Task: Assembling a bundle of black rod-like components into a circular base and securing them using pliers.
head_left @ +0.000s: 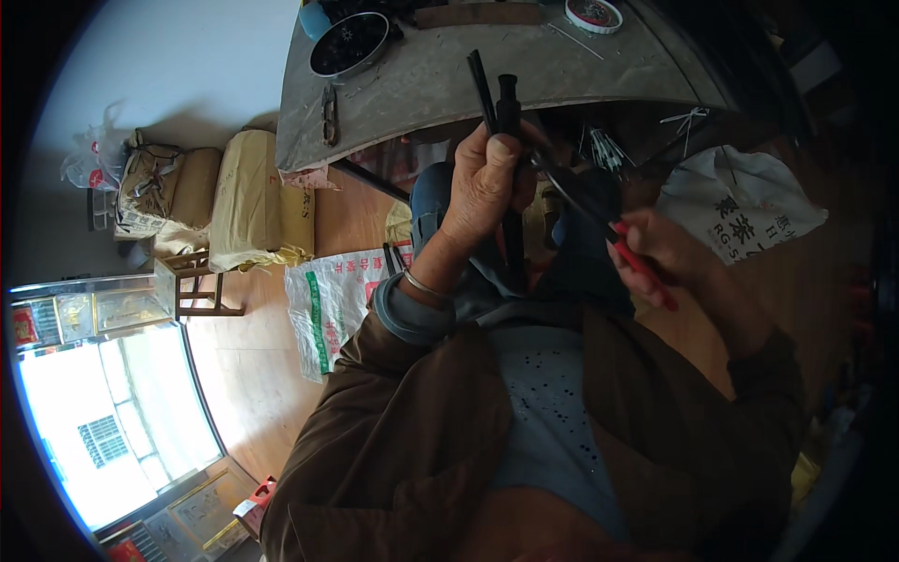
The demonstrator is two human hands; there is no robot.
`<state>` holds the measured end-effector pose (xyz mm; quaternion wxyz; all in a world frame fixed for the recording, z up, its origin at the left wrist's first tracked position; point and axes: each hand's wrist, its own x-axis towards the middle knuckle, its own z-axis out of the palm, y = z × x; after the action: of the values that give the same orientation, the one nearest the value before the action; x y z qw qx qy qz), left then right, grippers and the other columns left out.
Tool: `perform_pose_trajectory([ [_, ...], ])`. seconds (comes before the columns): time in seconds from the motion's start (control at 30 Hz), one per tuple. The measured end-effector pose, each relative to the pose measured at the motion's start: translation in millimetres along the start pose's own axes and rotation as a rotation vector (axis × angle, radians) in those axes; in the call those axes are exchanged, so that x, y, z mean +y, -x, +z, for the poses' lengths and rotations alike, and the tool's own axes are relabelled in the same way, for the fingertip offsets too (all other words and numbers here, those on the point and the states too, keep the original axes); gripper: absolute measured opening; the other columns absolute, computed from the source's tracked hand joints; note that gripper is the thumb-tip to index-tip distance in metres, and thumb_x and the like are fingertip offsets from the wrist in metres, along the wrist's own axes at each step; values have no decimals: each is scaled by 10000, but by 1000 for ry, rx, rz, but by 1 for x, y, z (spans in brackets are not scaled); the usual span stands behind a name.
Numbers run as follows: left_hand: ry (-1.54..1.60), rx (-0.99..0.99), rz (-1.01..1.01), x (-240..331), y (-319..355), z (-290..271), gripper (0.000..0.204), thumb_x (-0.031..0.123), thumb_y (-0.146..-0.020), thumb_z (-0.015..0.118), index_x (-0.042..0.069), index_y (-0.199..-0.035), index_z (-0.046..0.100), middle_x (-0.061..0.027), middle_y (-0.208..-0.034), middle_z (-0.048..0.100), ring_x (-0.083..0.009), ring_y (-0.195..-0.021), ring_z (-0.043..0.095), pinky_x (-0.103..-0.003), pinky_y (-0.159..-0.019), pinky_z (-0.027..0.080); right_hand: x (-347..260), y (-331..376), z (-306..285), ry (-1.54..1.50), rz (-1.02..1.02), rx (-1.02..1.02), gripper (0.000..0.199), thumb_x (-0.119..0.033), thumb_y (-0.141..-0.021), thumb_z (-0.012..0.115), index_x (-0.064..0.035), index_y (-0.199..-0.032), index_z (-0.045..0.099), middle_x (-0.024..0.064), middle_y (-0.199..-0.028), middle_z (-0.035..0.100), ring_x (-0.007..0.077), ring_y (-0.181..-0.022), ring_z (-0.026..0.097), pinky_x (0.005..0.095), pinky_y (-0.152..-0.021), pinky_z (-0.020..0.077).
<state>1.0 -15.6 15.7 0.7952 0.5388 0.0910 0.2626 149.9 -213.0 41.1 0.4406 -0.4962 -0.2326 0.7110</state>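
My left hand (479, 187) is closed around a long black rod-like piece (508, 103) with a knobbed upper end, held roughly upright over my lap. Thin black strips (480, 82) stick up beside it from the same grip. The dark lower length of the piece shows below the fist, between my knees. In my right hand (667, 248) are red-handled pliers (641, 266), gripped by the handles. Their dark, long jaws (562, 180) reach up to the black piece just beside my left fingers. Whether the tips bite on anything is hidden.
Ahead is a grey table (440, 89) with a round dish (350, 45) of dark small parts, another pair of pliers (330, 116) and a white lid (594, 14). White sacks (744, 201) lie on the floor at both sides. Cartons (245, 201) and a wooden stool (192, 281) stand left.
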Motion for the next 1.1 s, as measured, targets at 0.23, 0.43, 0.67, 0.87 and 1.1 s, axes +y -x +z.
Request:
perform_pose_trajectory([
  [0.23,-71,-31,31,2,2,-2,504,518,-906,556,16,-939,576,8,-632,523,-39,-451,440,-194,-407,326,-49,6,-3,607,106,-35,208,-45,-778,615,-4,-964,531,69,-750,598,128,-622,598,253,-545,500],
  [0.43,-6,37,42,1,-2,-7,495,508,-922,533,15,-922,575,4,-630,525,-37,-457,442,-187,-409,327,-32,0,31,803,-217,293,204,-139,-913,553,24,-1036,547,48,-735,584,109,-592,567,265,-537,490],
  [0.67,3,-18,-65,5,-7,-13,544,543,-941,460,11,-929,572,-15,-627,527,-61,-425,440,-202,-399,345,-30,-9,35,249,-2,36,367,-297,-990,478,26,-1159,524,42,-704,570,103,-533,569,226,-523,482],
  [0.87,17,-62,-105,6,-11,-21,582,565,-946,426,3,-904,574,-17,-561,493,-75,-414,437,-222,-395,345,-31,-17,28,309,-29,-36,449,-357,-995,437,42,-1194,488,39,-710,557,115,-594,612,259,-516,530],
  [1.1,66,-59,-112,4,-15,-22,583,561,-949,424,6,-862,578,-14,-516,464,-77,-412,431,-226,-392,337,-18,-31,35,195,11,52,379,-369,-1007,407,-5,-985,510,1,-613,437,85,-474,453,250,-424,419],
])
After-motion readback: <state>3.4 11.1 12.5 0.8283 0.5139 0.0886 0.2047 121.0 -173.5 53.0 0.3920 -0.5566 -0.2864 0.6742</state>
